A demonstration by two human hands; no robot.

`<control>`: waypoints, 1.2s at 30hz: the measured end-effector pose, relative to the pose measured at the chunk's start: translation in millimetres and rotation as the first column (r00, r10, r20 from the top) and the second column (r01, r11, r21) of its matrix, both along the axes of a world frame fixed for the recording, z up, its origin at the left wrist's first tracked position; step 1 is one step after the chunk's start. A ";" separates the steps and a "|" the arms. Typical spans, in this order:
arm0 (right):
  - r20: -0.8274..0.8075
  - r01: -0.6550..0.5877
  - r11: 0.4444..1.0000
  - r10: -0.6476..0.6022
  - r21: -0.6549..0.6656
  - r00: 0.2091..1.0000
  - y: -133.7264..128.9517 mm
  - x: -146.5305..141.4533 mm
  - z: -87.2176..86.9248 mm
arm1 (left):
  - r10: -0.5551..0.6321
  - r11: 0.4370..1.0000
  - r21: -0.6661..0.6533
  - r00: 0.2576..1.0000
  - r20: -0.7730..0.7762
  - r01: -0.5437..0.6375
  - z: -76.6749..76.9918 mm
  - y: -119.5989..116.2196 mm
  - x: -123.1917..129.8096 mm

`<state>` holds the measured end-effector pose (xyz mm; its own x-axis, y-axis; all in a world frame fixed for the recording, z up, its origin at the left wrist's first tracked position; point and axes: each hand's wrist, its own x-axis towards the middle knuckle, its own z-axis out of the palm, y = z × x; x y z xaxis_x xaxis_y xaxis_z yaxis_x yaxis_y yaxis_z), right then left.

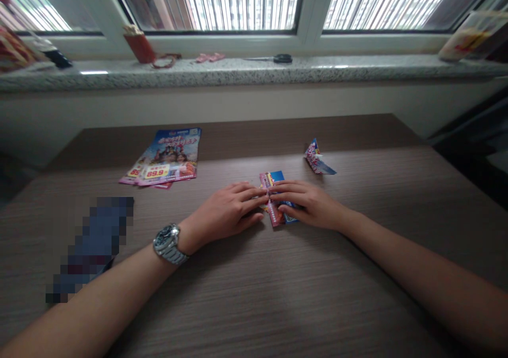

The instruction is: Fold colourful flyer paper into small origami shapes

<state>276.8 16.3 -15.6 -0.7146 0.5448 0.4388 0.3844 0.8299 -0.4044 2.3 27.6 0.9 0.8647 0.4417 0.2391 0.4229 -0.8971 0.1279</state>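
Observation:
A folded, colourful paper leaflet [277, 217] lies on the table between my hands, partly hidden beneath the fingers. My left hand [230, 208], with a metal watch [170, 243] on its wrist, reaches in from the left. Its fingers are stretched out, their tips on the leaflet's left part. From the right, my right hand [307, 202] rests its extended fingers flat across the leaflet. The fingertips of both hands nearly meet near the paper's middle. Beyond my right hand stands a folded paper shape [316, 159] of similar print.
Several flat printed flyers [170, 157] are stacked at the back left of the wooden table [254, 300]. A dark, pixelated object [95, 244] lies beside my left forearm. On the stone windowsill [230, 77] are a red container [139, 46] and a dark-handled tool [282, 58].

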 end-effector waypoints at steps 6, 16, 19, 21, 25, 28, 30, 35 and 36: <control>0.026 -0.005 0.999 0.004 0.039 1.000 -1.0 -1.6 0.9 | -0.013 1.000 -0.006 1.000 0.015 0.013 1.9 -0.3 -0.6; 0.067 0.010 0.999 -0.013 0.045 0.998 -2.1 -1.8 0.0 | -0.005 1.000 -0.023 1.000 -0.026 0.004 5.0 -3.8 -0.7; 0.050 0.008 0.999 -0.010 0.037 0.999 -2.1 -2.2 0.4 | 0.001 1.000 -0.024 0.999 -0.036 -0.002 4.8 -3.4 -0.5; 0.040 0.010 0.999 -0.012 0.031 0.999 -2.4 -2.6 0.9 | 0.003 1.000 -0.030 0.999 -0.044 -0.004 4.7 -3.3 -0.3; 0.045 0.012 0.999 -0.013 0.032 0.999 -2.7 -3.0 1.2 | 0.012 0.999 -0.041 0.999 -0.053 -0.014 4.9 -4.1 -0.3; 0.052 0.015 0.999 -0.017 0.038 0.998 -2.7 -3.1 1.5 | 0.009 0.999 -0.050 0.999 -0.050 -0.012 5.4 -5.2 -0.3; 0.049 0.016 0.999 -0.017 0.036 0.999 -2.8 -3.3 2.1 | 0.010 0.998 -0.056 0.999 -0.038 -0.012 5.6 -5.4 -0.6; 0.063 0.011 0.999 -0.013 0.031 0.998 -2.6 -3.1 2.5 | -0.007 0.996 -0.088 1.000 0.006 0.007 4.7 -3.3 -2.3; 0.069 0.012 0.999 -0.014 0.033 0.998 -2.4 -2.9 2.3 | -0.015 0.996 -0.092 1.000 0.017 0.016 4.5 -2.8 -2.6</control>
<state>273.9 13.8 -13.3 -0.7367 0.5404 0.4066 0.4212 0.8370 -0.3492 -0.3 24.8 5.4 0.8678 0.4491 0.2126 0.4062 -0.8877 0.2169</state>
